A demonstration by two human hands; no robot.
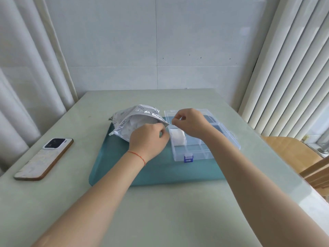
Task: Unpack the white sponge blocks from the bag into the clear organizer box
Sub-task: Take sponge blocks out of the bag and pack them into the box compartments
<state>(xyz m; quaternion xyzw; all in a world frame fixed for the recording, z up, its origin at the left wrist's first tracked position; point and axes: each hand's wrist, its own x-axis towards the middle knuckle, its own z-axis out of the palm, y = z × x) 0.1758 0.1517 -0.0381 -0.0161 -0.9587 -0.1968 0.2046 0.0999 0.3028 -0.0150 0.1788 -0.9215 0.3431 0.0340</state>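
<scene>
A silver foil bag (132,115) lies on a teal tray (156,172), its mouth facing right with white sponge (138,123) showing inside. My left hand (148,139) pinches the lower edge of the bag's mouth. My right hand (189,122) pinches the upper edge of the mouth near its right corner. To the right stands the clear organizer box (201,148) with its lid open. A white sponge block (177,138) sits in the box's left compartment, just below my hands.
A phone (44,158) lies face down on the pale table (160,211) to the left of the tray. A wooden chair (293,154) stands at the table's right edge. Curtains hang on both sides, a wall behind.
</scene>
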